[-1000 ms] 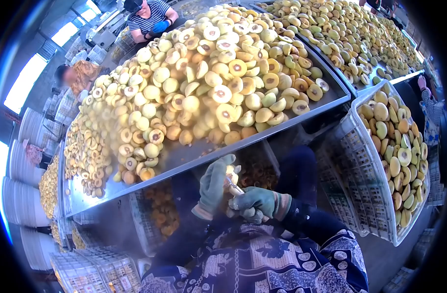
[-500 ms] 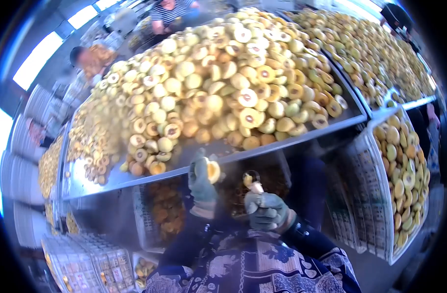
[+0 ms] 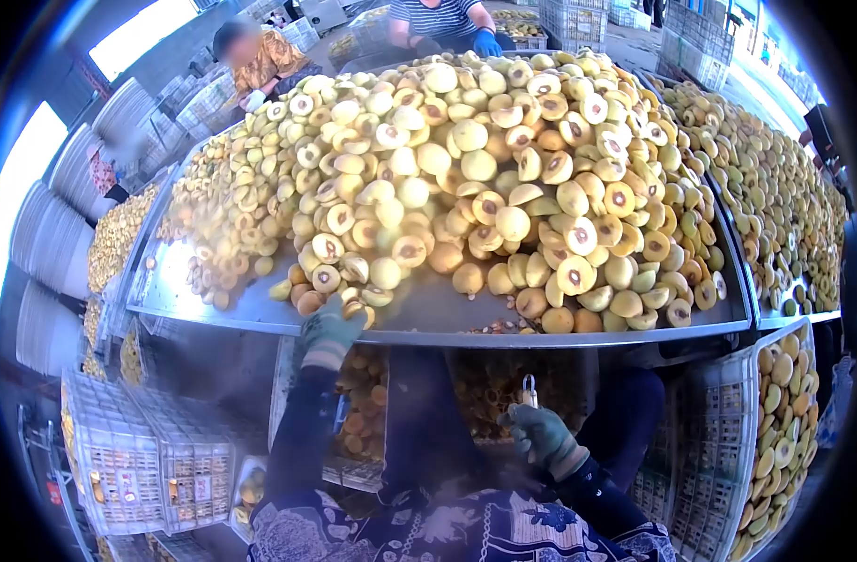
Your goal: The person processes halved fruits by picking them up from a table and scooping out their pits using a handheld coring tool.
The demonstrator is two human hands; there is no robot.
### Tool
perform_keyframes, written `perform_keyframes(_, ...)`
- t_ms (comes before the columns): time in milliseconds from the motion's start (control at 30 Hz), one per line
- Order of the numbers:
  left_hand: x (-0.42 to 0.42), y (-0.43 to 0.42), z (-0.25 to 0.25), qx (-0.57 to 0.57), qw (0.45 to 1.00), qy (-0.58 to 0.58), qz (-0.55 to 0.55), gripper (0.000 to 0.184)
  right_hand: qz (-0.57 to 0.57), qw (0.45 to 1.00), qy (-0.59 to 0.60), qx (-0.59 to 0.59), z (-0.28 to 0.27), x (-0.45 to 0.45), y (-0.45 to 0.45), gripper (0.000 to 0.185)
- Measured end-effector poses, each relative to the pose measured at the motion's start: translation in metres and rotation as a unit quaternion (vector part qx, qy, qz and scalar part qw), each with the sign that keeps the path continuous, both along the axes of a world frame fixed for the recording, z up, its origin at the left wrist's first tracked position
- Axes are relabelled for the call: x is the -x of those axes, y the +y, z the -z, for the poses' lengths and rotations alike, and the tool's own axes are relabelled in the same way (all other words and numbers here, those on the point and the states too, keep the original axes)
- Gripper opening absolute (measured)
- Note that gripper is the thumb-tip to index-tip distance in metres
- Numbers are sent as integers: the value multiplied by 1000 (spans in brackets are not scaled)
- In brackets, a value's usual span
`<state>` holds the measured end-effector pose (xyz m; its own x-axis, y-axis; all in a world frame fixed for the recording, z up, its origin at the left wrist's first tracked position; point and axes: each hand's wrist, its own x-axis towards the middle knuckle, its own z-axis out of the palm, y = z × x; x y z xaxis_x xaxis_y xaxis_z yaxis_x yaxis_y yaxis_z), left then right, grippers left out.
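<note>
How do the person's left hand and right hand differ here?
The left hand is at the near edge of the metal table, by halved fruit; the right hand is lower in the picture, apart from both. The right hand grips a loop-ended tool; the left hand shows no tool. Both wear greenish gloves.

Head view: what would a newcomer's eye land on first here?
Most likely the huge heap of halved yellow fruit, spread across the metal table in the middle of the picture. Next, the gloved hands: the left hand at the heap's near edge, the right hand below the table's near edge, gripping a loop-tipped tool. The fruit-filled crate stands out at the picture's right.
</note>
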<state>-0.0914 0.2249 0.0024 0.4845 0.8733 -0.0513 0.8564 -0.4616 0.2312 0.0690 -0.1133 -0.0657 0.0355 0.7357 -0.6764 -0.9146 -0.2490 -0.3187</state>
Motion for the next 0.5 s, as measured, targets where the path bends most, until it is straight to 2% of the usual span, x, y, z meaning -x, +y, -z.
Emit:
perform_keyframes(67,-4,16,27,-23,1000,-4,4,44,-6,1000,-24,1,-1,3,1,23)
perform_keyframes(167,4,27,38,-71,997,-20,22,38,-15,999,-28,13,5,3,3,15)
perform_keyframes(267,46,46,39,-111,968,-205,98,33,-3,999,-28,40,11,6,8,15)
perform_keyframes(367,84,52,9,177,972,-144,59,31,-7,999,-31,34,8,8,14,22)
perform_keyframes(400,82,39,-16,180,974,-109,82,34,-17,999,-23,34,10,8,15,21)
perform_keyframes(467,70,39,-13,98,989,-74,84,36,-33,999,-10,33,16,8,18,20)
perform_keyframes(500,59,40,-13,57,993,-55,89,37,-48,998,-41,17,21,10,18,18)
